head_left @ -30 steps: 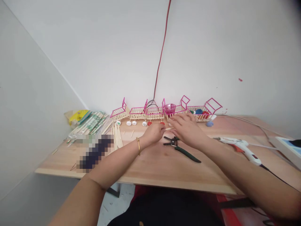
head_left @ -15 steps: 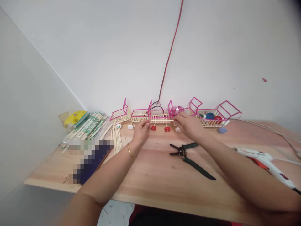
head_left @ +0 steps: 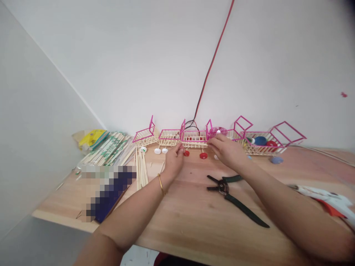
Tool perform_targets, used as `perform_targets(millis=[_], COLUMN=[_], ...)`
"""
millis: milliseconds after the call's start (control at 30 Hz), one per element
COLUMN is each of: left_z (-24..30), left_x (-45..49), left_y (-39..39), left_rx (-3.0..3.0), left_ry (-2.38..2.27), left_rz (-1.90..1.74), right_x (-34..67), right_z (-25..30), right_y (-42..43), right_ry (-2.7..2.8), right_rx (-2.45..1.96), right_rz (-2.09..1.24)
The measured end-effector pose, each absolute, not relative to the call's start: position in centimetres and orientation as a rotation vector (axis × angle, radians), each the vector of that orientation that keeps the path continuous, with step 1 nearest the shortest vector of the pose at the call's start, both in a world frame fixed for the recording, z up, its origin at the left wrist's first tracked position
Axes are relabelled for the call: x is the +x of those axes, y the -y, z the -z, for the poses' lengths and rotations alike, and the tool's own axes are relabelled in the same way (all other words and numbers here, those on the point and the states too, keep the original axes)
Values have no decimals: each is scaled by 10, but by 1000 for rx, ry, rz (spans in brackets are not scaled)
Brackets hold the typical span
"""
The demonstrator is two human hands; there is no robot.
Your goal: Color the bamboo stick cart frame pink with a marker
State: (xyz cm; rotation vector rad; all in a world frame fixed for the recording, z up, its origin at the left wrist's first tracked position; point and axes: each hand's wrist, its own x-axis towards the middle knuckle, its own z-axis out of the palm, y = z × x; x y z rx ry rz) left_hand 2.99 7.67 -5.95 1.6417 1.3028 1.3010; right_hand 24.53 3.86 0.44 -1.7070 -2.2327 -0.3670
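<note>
A row of small carts made of wooden sticks with pink frames stands along the wall. My left hand (head_left: 174, 159) is curled, its fingertips pinched at the left end of the middle cart (head_left: 194, 139), which has red cap wheels (head_left: 203, 155). My right hand (head_left: 226, 149) pinches the same cart's right end, just below a pink cup (head_left: 217, 131). Whether a loose stick is also between my fingers cannot be made out. A gold bangle sits on my left wrist.
Green-handled pliers (head_left: 235, 192) lie open on the wooden table (head_left: 194, 221) near my right forearm. A white glue gun (head_left: 330, 199) lies at the right. Loose sticks (head_left: 141, 168), wrapped chopsticks (head_left: 111, 147) and a blurred dark object (head_left: 108, 188) lie at the left. A red cable (head_left: 213, 62) runs up the wall.
Both hands reached forward from above the pliers to the middle cart at the wall. The view shifted left and closer to the carts.
</note>
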Motion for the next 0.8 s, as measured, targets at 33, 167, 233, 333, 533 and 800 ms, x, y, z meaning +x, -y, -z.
perform_targets(millis=[33,167,233,333,533,800], left_z=[60,62,63,62,57,54], left_x=[30,31,31,30,31,34], left_y=[-76,-76,-76,-75,-71,-72], left_rx=[1684,1731,1722,1734,1808,1794], left_ry=[-1309,-1296,-1298,-1309,-1322,-1301], left_rz=[-1309,-1337,-1333,-1320,-1297,-1289], right_x=[245,246,247,247,245,244], right_z=[-4,-1,-1,-2,-3,-3], right_y=[-39,-40,-41,-41,-41,-43], right_ry=[2234,2229,2225,2218,2209,2169], right_rx=[-1708,-1693,-1678,-1671,-1646,-1654], right_rz=[360,334,328,326,305,255])
